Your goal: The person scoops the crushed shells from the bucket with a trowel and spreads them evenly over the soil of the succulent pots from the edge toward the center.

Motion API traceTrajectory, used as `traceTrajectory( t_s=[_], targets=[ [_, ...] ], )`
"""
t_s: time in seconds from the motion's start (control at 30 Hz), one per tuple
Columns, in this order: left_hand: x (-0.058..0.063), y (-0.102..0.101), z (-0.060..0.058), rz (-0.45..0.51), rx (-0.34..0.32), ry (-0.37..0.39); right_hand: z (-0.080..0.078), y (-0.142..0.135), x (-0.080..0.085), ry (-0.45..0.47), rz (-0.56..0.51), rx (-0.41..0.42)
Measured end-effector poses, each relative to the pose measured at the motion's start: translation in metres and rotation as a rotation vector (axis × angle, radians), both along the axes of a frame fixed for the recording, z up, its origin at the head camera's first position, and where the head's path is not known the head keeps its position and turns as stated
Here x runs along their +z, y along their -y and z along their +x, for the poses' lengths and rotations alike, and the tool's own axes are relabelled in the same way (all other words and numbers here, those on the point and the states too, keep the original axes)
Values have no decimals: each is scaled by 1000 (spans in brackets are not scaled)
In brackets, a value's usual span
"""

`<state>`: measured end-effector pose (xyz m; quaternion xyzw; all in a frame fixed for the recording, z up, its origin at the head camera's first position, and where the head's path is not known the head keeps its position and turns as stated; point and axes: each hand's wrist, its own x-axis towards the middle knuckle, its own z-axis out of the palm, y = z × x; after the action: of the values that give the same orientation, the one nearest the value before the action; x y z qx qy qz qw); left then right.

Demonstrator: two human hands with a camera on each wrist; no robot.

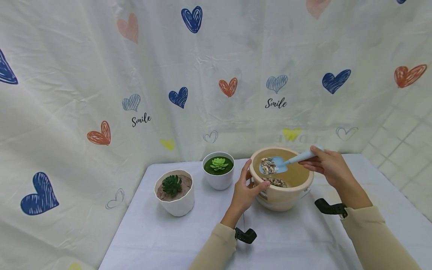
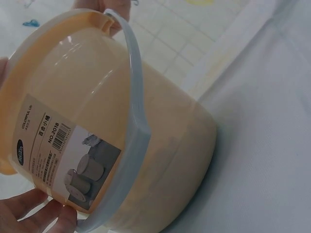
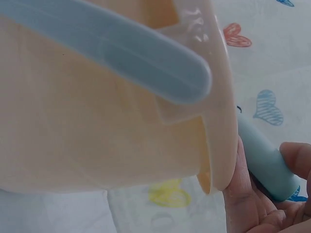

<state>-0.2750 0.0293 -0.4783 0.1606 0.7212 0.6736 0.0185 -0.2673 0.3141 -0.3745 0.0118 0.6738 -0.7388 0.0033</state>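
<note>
My right hand [image 1: 329, 167] pinches the handle of a light blue trowel [image 1: 300, 157] over the mouth of a cream plastic bucket [image 1: 280, 201]. Mixed pebbles [image 1: 268, 166] fill the trowel's blade. More pebbles [image 1: 278, 182] lie at the bottom of the bucket, partly hidden by the near rim. With thumb and fingers my left hand [image 1: 243, 193] grips the bucket's left rim. The left wrist view shows the bucket's label [image 2: 53, 145] and its lowered blue-grey carrying handle [image 2: 136, 107]. In the right wrist view, fingers [image 3: 238, 194] sit right at the rim beneath the trowel handle [image 3: 265, 155].
Left of the bucket stands a white pot [image 1: 221, 183] with a light green succulent [image 1: 218, 164]. Further left is a faceted white pot [image 1: 179, 208] holding a dark green succulent [image 1: 172, 185] in brownish filling. A heart-printed curtain [image 1: 202, 120] hangs behind the white-covered table [image 1: 152, 240].
</note>
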Motion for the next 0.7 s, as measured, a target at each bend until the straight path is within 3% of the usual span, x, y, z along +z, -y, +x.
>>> traceTrajectory(
  t_s=[0.7],
  targets=[
    [3,1,1,-24,-12,7,0,2,-3,0,-15,-36]
  ],
)
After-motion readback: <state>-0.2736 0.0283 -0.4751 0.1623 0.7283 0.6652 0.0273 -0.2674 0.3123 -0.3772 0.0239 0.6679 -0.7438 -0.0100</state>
